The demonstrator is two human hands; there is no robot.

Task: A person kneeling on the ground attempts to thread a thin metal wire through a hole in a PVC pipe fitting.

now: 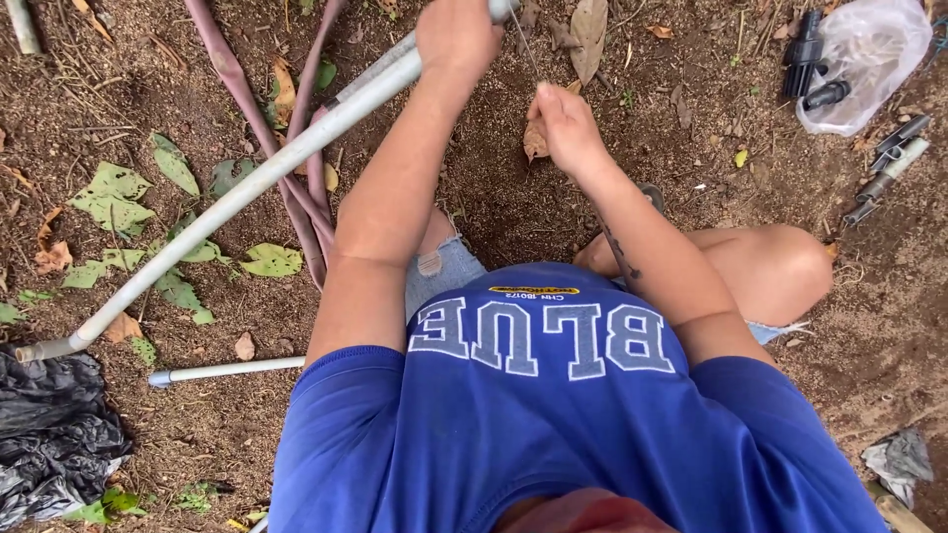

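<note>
Our left hand (456, 38) grips the grey pipe (247, 192) at 12 o'clock; the pipe runs toward 8 o'clock over soil. Right hand (565, 128), just beside, pinches a thin blade (525, 44).

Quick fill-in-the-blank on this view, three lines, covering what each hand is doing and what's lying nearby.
1. The left hand grips a long grey ____.
2. The right hand pinches a thin wire above a dry brown ____ on the soil.
3. The black fittings at upper right lie beside a clear plastic ____.

Missing words: pipe; leaf; bag
</note>
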